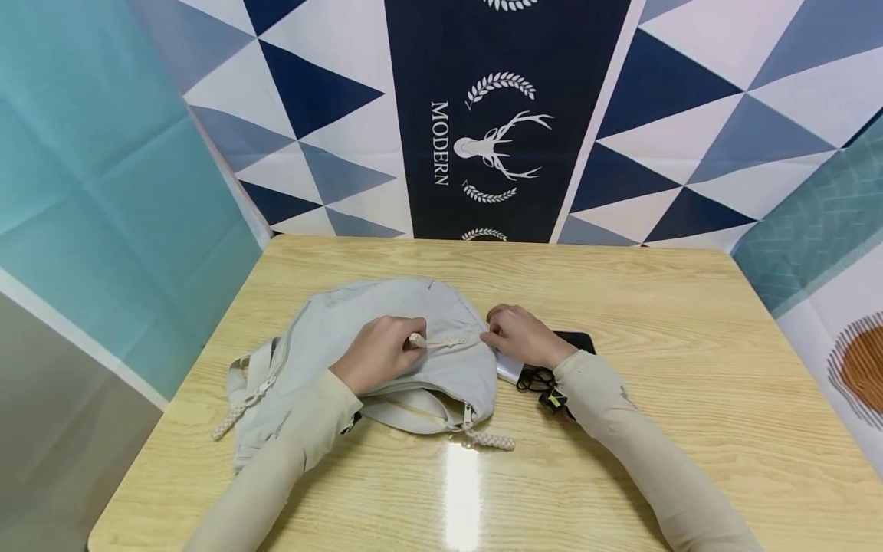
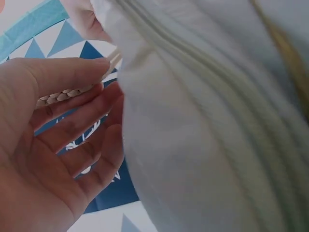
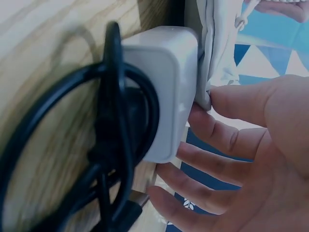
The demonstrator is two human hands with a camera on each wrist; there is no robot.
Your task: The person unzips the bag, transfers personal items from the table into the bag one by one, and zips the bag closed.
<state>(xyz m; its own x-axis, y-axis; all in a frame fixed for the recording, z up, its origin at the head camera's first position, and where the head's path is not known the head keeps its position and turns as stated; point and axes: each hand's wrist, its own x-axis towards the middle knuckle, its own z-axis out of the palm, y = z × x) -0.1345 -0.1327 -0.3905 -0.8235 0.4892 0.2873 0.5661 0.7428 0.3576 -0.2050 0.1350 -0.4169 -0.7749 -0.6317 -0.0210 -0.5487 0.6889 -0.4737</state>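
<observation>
A light grey fabric bag point(image 1: 386, 295) lies on the table with its near pocket gaping. Over its top, my left hand point(image 1: 386, 349) pinches a braided zipper pull point(image 1: 448, 343) between thumb and index finger; the left wrist view shows the braided cord point(image 2: 63, 95) running behind the thumb. At the bag's right side, my right hand point(image 1: 520, 333) pinches the edge of the fabric point(image 3: 206, 72) between thumb and forefinger. The other right fingers are spread beside a white block, seemingly a charger point(image 3: 186, 67), with a black cable point(image 3: 113, 96) looped against it.
A black flat object point(image 1: 578, 340) lies partly hidden behind the right wrist. Another zipper with a braided pull point(image 1: 493, 440) hangs at the bag's near side, and a further pull point(image 1: 231, 422) lies at its left. Patterned cloth point(image 1: 483, 115) hangs behind the table point(image 1: 662, 368).
</observation>
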